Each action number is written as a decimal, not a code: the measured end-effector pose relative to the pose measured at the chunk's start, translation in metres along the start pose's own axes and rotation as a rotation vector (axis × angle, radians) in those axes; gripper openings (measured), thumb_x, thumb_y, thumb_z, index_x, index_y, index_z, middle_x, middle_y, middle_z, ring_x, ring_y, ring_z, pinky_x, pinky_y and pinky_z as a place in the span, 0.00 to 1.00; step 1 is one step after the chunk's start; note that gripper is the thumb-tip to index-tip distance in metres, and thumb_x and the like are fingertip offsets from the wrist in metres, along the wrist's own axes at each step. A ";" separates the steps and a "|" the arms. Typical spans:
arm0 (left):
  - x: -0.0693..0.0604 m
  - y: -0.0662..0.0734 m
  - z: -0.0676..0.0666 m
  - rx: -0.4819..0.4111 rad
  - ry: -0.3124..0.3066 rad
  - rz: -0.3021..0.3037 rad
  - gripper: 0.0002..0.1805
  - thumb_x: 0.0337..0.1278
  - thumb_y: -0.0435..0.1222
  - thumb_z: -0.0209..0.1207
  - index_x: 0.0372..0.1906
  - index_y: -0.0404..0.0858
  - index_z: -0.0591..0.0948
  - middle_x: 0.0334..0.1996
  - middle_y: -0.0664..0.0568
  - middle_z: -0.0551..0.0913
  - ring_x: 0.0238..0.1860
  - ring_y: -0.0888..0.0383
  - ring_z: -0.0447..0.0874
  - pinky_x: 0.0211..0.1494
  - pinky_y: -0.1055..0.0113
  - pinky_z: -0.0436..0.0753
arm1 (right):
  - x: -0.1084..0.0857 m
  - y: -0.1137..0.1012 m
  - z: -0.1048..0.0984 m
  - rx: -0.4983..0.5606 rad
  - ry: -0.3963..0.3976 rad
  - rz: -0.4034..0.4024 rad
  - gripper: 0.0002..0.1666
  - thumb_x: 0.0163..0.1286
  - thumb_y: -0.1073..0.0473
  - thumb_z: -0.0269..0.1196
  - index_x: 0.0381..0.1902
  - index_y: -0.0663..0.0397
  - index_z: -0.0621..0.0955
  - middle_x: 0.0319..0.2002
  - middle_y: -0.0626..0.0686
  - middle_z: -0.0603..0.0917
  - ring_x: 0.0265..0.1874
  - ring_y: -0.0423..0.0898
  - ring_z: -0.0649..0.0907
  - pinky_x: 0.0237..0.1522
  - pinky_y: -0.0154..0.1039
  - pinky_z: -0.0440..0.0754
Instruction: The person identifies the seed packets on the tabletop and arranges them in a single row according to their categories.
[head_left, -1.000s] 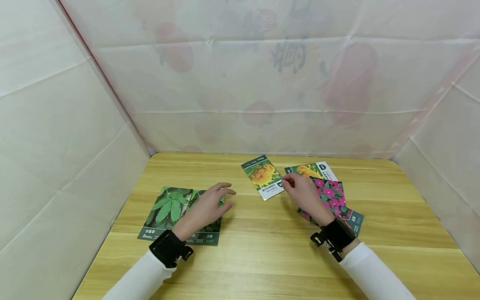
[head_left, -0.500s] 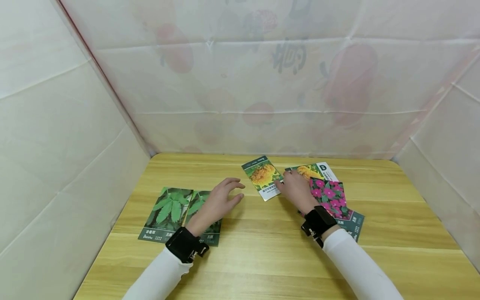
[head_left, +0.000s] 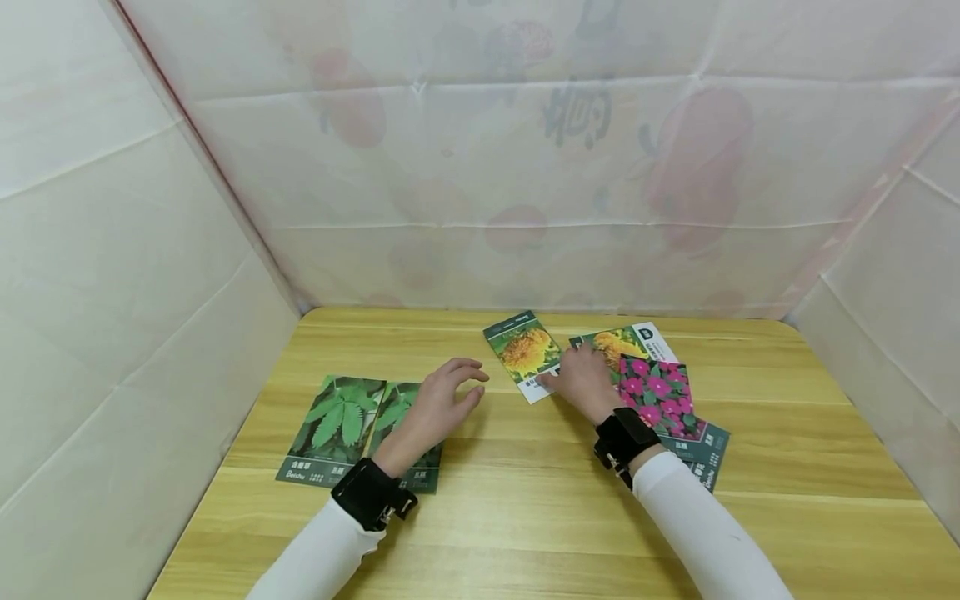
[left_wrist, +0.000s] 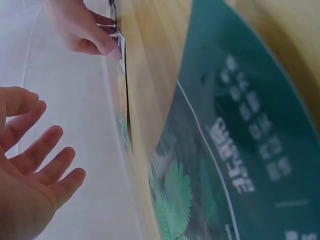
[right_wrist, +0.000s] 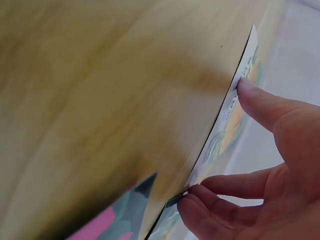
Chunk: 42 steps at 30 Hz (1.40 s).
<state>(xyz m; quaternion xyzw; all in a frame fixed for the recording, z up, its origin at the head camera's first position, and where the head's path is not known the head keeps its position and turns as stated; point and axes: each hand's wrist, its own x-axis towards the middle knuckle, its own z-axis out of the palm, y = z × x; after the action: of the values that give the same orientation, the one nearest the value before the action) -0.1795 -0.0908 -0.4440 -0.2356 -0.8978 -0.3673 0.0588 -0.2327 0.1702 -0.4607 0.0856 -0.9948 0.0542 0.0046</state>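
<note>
My right hand (head_left: 585,379) bends over an orange-flowered seed packet (head_left: 525,352). In the right wrist view the thumb (right_wrist: 252,95) touches its white end band, well apart from the fingertips (right_wrist: 192,205), which rest by the corner where a second orange-flowered packet (head_left: 654,337) begins. Under the right wrist and beside it lies a pink-flowered packet (head_left: 660,392) on top of another dark-banded packet (head_left: 705,454). My left hand (head_left: 442,400) hovers with loosely bent fingers, holding nothing. Beneath that forearm is a green-leaf packet (head_left: 427,467), partly covered from view, beside a matching packet (head_left: 337,425).
All packets lie on a wood-grain table (head_left: 517,533). A pale printed cloth (head_left: 480,167) hangs behind the far edge, with similar cloth at left and right. Each wrist carries a black strap with a small device (head_left: 371,492).
My right hand has moved left and its thumb has come down onto the orange-flowered packet's white band. My left hand shifted right and slightly up, then stayed. The packets hardly moved.
</note>
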 end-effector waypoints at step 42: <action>-0.001 -0.013 -0.003 -0.006 0.059 -0.011 0.10 0.71 0.35 0.59 0.51 0.39 0.85 0.57 0.48 0.80 0.56 0.48 0.81 0.45 0.57 0.82 | 0.015 0.075 0.032 0.624 0.015 0.111 0.28 0.76 0.37 0.50 0.66 0.42 0.72 0.66 0.52 0.74 0.66 0.55 0.72 0.61 0.52 0.76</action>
<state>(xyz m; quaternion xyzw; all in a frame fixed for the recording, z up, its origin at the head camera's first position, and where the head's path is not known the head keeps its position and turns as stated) -0.1852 -0.1010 -0.4502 -0.2198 -0.8959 -0.3773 0.0825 -0.2602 0.2375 -0.5000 0.0278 -0.9333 0.3576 -0.0175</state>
